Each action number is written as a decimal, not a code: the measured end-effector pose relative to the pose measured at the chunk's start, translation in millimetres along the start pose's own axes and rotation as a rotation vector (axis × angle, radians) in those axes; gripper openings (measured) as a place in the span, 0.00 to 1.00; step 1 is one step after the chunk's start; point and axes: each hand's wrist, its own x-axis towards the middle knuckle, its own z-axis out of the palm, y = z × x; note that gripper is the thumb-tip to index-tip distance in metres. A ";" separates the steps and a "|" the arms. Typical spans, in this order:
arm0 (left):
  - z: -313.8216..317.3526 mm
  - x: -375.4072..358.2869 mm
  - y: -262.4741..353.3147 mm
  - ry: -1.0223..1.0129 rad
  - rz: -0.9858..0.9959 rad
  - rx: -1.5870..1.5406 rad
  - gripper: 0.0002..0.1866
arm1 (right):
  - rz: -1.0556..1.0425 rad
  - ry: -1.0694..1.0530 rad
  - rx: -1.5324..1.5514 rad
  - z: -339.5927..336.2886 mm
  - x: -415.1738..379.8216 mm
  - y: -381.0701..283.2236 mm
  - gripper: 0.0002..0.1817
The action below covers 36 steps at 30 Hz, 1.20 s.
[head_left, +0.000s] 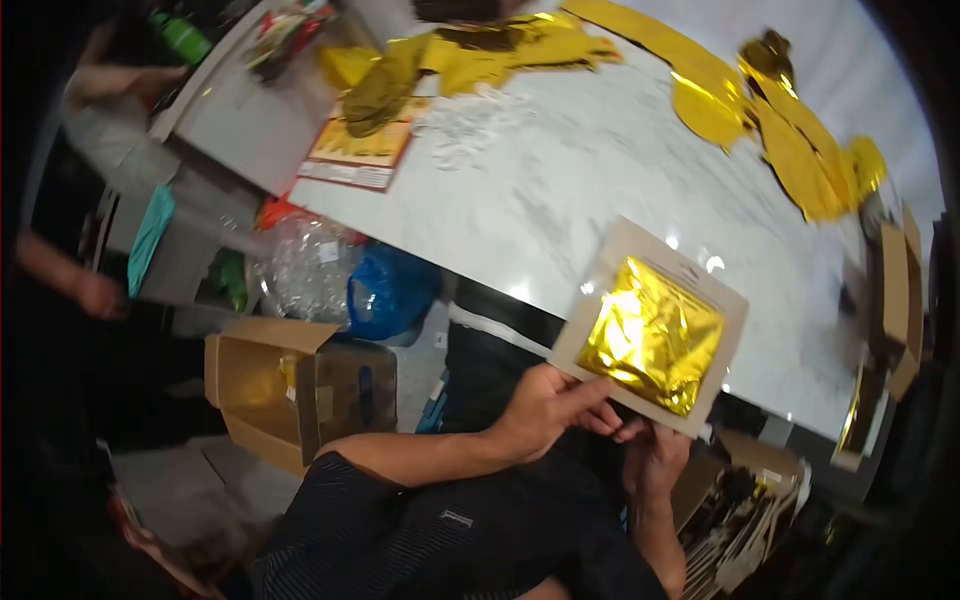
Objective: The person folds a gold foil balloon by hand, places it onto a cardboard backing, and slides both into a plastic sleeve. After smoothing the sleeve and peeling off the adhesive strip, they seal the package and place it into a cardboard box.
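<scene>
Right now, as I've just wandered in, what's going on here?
A person is holding up a flat gold foil packet with a brown border, tilted over the near edge of a white table. The left hand grips its lower edge; the right hand is at the bottom corner, its grip partly hidden. Across the table lie loose gold sheets and a scatter of small white pieces.

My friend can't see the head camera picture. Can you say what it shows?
A person's left hand and right hand hold a beige-bordered, shiny gold packet at a white marbled table. Gold foil pieces lie along the table's far side, and an open cardboard box sits at lower left.
</scene>
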 end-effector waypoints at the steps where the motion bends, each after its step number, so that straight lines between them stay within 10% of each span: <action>1: 2.3 -3.9 -2.8 -0.016 -0.046 0.000 0.14 | 0.059 -0.040 -0.028 -1.0 -0.9 -3.7 0.16; 36: 5.7 4.5 -1.8 0.054 -0.020 0.133 0.15 | -0.007 -0.082 -0.075 8.9 -10.8 -17.8 0.15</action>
